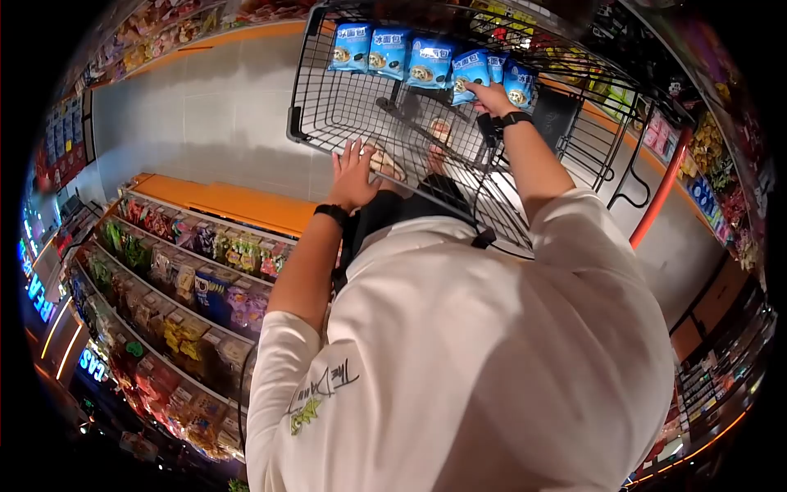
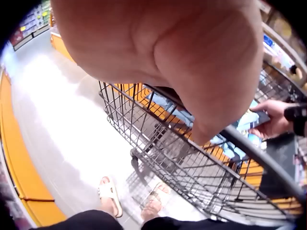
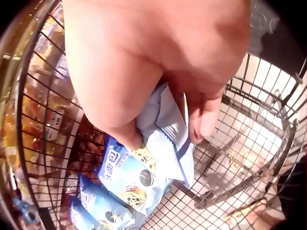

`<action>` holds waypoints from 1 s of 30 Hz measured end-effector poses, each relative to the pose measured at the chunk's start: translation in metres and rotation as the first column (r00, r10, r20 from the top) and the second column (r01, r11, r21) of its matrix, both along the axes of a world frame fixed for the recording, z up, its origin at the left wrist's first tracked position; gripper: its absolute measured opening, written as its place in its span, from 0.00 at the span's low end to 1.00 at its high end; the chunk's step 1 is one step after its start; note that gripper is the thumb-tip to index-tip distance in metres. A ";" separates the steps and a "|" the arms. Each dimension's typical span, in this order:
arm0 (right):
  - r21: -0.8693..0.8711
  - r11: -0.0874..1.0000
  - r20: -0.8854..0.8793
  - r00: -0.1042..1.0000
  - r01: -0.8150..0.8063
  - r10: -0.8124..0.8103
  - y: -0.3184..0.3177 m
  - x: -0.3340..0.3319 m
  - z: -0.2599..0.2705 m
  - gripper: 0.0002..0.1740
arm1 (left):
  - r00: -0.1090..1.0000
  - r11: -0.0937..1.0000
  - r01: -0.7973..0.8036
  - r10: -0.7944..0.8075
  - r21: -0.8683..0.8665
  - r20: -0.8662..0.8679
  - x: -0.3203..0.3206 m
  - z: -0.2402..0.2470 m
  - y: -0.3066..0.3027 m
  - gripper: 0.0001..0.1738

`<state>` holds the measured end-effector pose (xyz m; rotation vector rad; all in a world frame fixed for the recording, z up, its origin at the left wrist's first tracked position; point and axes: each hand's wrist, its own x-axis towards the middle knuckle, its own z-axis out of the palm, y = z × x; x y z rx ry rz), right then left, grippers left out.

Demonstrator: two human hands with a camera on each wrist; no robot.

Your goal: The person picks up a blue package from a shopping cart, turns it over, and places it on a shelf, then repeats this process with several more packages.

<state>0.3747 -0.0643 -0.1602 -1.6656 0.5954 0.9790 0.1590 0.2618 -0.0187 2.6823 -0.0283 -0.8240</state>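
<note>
My right hand (image 1: pixel 494 100) reaches into the wire shopping cart (image 1: pixel 328 107) and pinches a blue bread packet (image 1: pixel 466 67) between thumb and fingers. Seen from the right wrist, the crimped pale edge of the held packet (image 3: pixel 168 143) sticks out below the palm. Similar blue packets (image 1: pixel 430 61) with a food picture and white lettering stand in a row along the cart's far side. My left hand (image 1: pixel 352 176) lies at the near rim of the cart with its fingers straight. In the left wrist view, that hand hides part of the row.
Shelves of bagged snacks (image 1: pixel 197 287) with an orange base stand behind on the left. More packaged goods (image 1: pixel 705 164) line the right side. A red handle bar (image 1: pixel 656 193) crosses the cart's right end. My sandalled feet (image 2: pixel 109 194) are below the cart on the pale floor.
</note>
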 end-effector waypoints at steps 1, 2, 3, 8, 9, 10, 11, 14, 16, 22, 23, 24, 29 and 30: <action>0.012 0.999 0.003 0.999 -0.032 0.032 -0.002 -0.010 0.016 0.25 | 0.999 0.999 -0.031 0.030 -0.037 -0.038 0.004 0.008 -0.001 0.38; 0.067 0.998 0.055 0.998 -0.010 0.006 -0.006 -0.022 0.033 0.25 | 0.995 0.996 -0.041 0.034 -0.083 -0.093 0.010 0.017 0.001 0.39; 0.124 0.992 0.112 0.993 0.009 -0.023 -0.003 -0.035 0.087 0.25 | 0.990 0.986 -0.065 0.045 -0.152 -0.136 0.018 0.026 0.005 0.38; 0.309 0.945 0.327 0.945 -0.104 -0.003 0.025 -0.078 0.212 0.31 | 0.914 0.656 -0.405 0.264 -0.637 -0.310 0.074 0.103 0.007 0.45; 0.362 0.923 0.373 0.928 -0.132 -0.014 0.033 -0.081 0.239 0.33 | 0.887 0.585 -0.461 0.305 -0.667 -0.346 0.084 0.113 0.006 0.44; 0.444 0.890 0.361 0.930 -0.107 -0.069 0.042 -0.085 0.257 0.34 | 0.877 0.529 -0.480 0.305 -0.700 -0.371 0.098 0.134 0.002 0.42; 0.522 0.850 0.345 0.929 -0.075 -0.130 0.051 -0.088 0.273 0.35 | 0.869 0.474 -0.494 0.295 -0.729 -0.397 0.109 0.149 -0.002 0.41; 0.556 0.821 0.351 0.932 -0.131 -0.089 0.084 -0.087 0.326 0.34 | 0.725 -0.101 -0.659 0.182 -0.746 -0.665 0.142 0.160 -0.008 0.33; 0.465 0.862 0.503 0.861 -0.202 -0.069 0.114 -0.086 0.337 0.32 | 0.682 -0.247 -0.668 0.174 -0.702 -0.710 0.160 0.185 -0.011 0.30; 0.480 0.875 0.557 0.793 -0.064 -0.247 0.205 -0.096 0.411 0.34 | 0.767 -0.353 -0.599 0.006 -0.719 -0.641 0.185 0.245 0.064 0.32; 0.494 0.868 0.562 0.779 -0.046 -0.279 0.215 -0.098 0.413 0.34 | 0.771 -0.378 -0.595 -0.020 -0.709 -0.636 0.187 0.247 0.073 0.32; 0.474 0.879 0.561 0.785 -0.044 -0.263 0.231 -0.099 0.417 0.34 | 0.776 -0.391 -0.595 -0.052 -0.702 -0.629 0.189 0.251 0.090 0.32; 0.430 0.903 0.611 0.737 -0.003 -0.289 0.295 -0.091 0.413 0.34 | 0.813 -0.374 -0.505 0.097 -0.778 -0.574 0.202 0.262 0.148 0.27; 0.454 0.891 0.584 0.762 -0.021 -0.279 0.305 -0.092 0.419 0.32 | 0.811 -0.375 -0.503 0.106 -0.779 -0.575 0.203 0.262 0.157 0.25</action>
